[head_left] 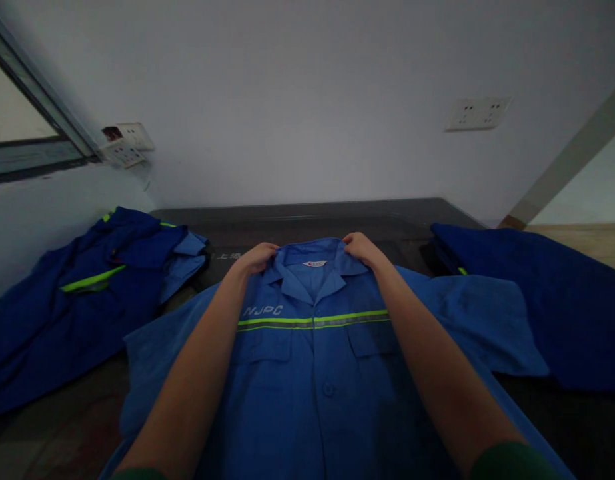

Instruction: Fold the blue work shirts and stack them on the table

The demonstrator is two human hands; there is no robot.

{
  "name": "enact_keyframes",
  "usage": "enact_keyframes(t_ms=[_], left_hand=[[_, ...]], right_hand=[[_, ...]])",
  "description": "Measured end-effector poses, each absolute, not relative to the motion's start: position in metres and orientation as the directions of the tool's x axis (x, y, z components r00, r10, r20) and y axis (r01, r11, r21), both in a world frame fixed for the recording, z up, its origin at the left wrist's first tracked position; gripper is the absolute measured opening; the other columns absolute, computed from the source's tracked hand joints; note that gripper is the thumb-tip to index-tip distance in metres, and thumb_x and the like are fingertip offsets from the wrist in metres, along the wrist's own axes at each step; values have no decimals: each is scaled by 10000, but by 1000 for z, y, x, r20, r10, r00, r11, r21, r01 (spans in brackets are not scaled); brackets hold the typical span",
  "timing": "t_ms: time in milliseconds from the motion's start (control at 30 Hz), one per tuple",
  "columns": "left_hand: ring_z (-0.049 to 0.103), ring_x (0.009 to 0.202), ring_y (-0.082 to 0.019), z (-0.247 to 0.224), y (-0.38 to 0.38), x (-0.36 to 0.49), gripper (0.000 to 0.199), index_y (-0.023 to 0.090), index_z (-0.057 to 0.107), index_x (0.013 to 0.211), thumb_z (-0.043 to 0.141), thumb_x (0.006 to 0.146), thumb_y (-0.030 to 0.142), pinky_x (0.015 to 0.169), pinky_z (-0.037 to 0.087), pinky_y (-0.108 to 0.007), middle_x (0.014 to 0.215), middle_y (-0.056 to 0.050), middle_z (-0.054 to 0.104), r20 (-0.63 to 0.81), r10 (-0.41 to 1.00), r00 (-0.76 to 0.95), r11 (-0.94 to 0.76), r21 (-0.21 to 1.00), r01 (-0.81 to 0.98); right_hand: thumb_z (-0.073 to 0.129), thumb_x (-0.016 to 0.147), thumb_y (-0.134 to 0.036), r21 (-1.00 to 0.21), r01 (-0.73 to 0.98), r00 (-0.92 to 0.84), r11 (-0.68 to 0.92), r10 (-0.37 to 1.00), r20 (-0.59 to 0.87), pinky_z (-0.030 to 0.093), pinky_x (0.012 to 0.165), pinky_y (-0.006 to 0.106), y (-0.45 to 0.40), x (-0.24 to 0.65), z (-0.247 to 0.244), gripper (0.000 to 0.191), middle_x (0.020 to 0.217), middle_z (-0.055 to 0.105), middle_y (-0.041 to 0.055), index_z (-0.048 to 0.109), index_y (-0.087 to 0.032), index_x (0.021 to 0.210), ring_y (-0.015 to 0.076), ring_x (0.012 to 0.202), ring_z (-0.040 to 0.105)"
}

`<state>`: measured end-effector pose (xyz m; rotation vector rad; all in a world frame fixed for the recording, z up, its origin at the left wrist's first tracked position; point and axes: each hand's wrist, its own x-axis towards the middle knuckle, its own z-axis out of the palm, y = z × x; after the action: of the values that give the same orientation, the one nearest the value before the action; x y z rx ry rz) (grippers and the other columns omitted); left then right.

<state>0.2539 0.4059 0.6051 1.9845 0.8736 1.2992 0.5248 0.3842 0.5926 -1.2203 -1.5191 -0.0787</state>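
Observation:
A blue short-sleeved work shirt [297,420] lies spread face up, its collar at the far end and its sleeves out to both sides. A yellow-green and grey reflective stripe crosses the chest, with white letters above it on the left. My left hand [260,257] pinches the left side of the collar. On the collar's right side, my right hand [360,248] has its fingers closed on the cloth. Between the hands a small white label shows inside the neck. My forearms cover parts of the shirt's front and shoulders.
Darker blue clothing [52,313] with yellow-green stripes is heaped on the left. Another dark blue garment [562,300] lies folded on the right. Behind the dark surface [307,213] rises a white wall with sockets [478,113]. A window frame [42,73] is at upper left.

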Motion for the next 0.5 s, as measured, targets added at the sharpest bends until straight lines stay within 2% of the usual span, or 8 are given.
enact_keyframes(t_ms=[67, 167, 233, 400, 500], left_hand=[[611, 514, -156, 604, 409, 258, 101, 126, 647, 632, 576, 693, 88, 558, 538, -266, 549, -40, 650, 543, 796, 267, -598, 775, 203], [616, 525, -161, 604, 411, 261, 142, 127, 664, 658, 589, 769, 171, 525, 520, -248, 574, -47, 671, 583, 785, 211, -619, 758, 209], [622, 541, -160, 605, 411, 261, 154, 134, 676, 699, 599, 802, 218, 529, 520, -244, 611, -45, 692, 590, 784, 190, -619, 767, 170], [613, 507, -155, 610, 408, 258, 209, 147, 644, 698, 582, 850, 276, 555, 540, -272, 583, -35, 676, 507, 842, 184, -508, 860, -46], [584, 463, -147, 610, 408, 256, 232, 162, 612, 663, 584, 854, 292, 530, 532, -266, 520, -21, 636, 501, 847, 177, -497, 865, -70]], right_hand=[[521, 658, -11, -588, 635, 152, 500, 666, 730, 492, 608, 224, 386, 523, 591, 309, 718, 723, 63, 741, -111, 852, 161, 606, 654], [496, 671, 1, -735, 387, 148, 556, 750, 645, 513, 604, 241, 387, 524, 589, 283, 611, 694, 31, 726, -120, 784, 151, 534, 627], [503, 705, -13, -790, 262, 156, 554, 784, 601, 520, 596, 254, 387, 526, 588, 227, 552, 665, 19, 699, -125, 709, 148, 500, 606], [571, 848, -207, -803, 197, 172, 563, 786, 593, 529, 597, 266, 386, 531, 587, 226, 627, 696, 45, 670, -143, 655, 153, 543, 630], [591, 863, -240, -813, 150, 183, 562, 792, 582, 542, 627, 269, 383, 533, 588, 234, 676, 716, 56, 669, -147, 663, 154, 588, 649]])
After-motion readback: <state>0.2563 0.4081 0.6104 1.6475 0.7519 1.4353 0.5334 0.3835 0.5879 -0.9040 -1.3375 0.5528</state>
